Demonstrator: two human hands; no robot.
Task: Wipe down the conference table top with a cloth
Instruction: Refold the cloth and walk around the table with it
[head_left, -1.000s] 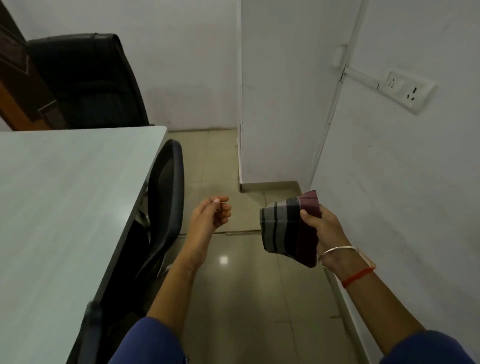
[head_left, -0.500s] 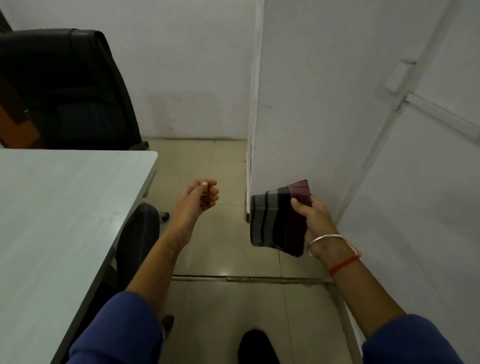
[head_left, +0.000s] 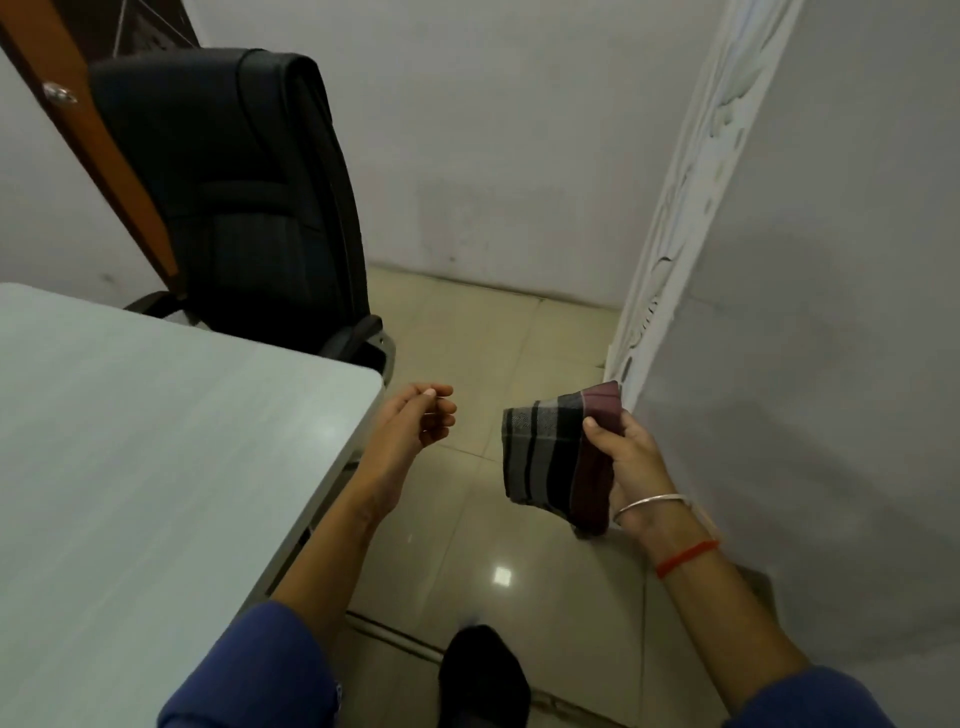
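The pale grey conference table top (head_left: 156, 467) fills the left of the view, its far right corner near my left hand. My right hand (head_left: 626, 457) grips a folded striped cloth (head_left: 553, 457), grey, black and maroon, held in the air over the floor to the right of the table. My left hand (head_left: 415, 421) hovers just off the table's corner with its fingers loosely curled and nothing in it. Neither hand nor the cloth touches the table.
A black office chair (head_left: 244, 197) stands at the table's far end. A white wall (head_left: 831, 312) and its corner trim (head_left: 670, 249) close in on the right. Tiled floor (head_left: 493, 353) runs between table and wall. My dark foot (head_left: 483, 675) shows below. A wooden door (head_left: 78, 104) is far left.
I have walked forward along the table toward its far end; the side chair has dropped out of view and the end chair looms closer. Both hands keep their pose, cloth still held.
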